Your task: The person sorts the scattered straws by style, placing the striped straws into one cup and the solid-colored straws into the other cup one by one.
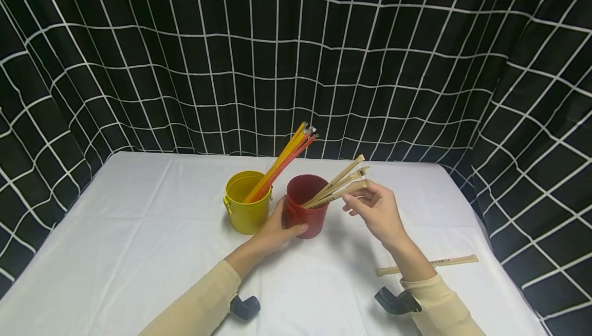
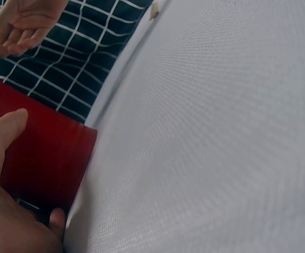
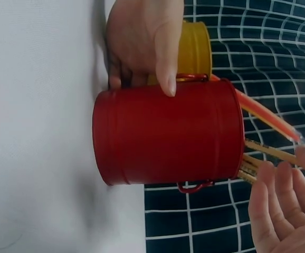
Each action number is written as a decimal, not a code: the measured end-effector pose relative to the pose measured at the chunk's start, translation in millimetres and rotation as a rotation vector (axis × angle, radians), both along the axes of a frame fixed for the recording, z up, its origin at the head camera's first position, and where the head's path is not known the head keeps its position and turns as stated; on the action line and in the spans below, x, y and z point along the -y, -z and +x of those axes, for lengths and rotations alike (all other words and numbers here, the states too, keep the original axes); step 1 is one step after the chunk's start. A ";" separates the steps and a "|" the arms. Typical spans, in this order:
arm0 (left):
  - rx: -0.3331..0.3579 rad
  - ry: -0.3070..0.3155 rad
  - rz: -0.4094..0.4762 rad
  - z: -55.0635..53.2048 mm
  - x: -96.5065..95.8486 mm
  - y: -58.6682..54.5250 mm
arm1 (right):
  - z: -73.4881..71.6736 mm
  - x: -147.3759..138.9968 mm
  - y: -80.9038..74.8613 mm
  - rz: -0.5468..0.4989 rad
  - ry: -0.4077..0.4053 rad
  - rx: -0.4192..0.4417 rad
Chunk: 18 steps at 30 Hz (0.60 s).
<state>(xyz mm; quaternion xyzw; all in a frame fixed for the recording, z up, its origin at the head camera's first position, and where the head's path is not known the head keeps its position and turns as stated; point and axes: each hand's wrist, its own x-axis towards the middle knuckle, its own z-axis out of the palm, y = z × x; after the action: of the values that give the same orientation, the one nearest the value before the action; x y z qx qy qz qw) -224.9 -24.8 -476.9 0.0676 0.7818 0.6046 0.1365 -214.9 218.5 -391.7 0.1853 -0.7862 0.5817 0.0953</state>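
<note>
My left hand (image 1: 273,230) holds a small red metal bucket (image 1: 311,223) from its left side, thumb across the front. Several slim beige paper-wrapped sticks with dark print lean out of its right rim. My right hand (image 1: 381,212) pinches the upper end of the lowest beige stick (image 1: 349,189) between thumb and fingers; its lower end is inside the bucket. In the right wrist view, the red bucket (image 3: 165,134) stands upright on the cloth, and the right hand (image 3: 287,211) is beyond its rim at the sticks.
Left of the red bucket stands a yellow bucket (image 1: 247,218) with yellow and red-orange sticks (image 1: 283,164) leaning right. Another beige stick (image 1: 455,260) lies on the white cloth (image 1: 139,243), partly behind the right wrist. A black gridded curtain (image 1: 259,58) rises behind the table.
</note>
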 end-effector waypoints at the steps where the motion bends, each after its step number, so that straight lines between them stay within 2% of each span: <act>1: -0.001 -0.001 -0.001 -0.2 -0.1 -0.1 | -0.1 -0.4 -0.6 0.002 -0.002 0.003; 9: 0.004 -0.003 -0.005 -0.6 -1.1 0.6 | -0.9 -6.8 -3.7 0.080 -0.021 0.064; 18: 0.000 -0.004 -0.006 0.3 -0.5 0.0 | -4.4 -17.9 -7.4 0.215 -0.116 0.107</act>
<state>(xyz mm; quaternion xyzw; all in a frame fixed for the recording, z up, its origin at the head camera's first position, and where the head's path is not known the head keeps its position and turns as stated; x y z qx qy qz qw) -224.7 -24.3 -476.9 0.0657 0.7837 0.6027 0.1353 -219.3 236.5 -384.3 0.2085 -0.8359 0.5078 -0.0008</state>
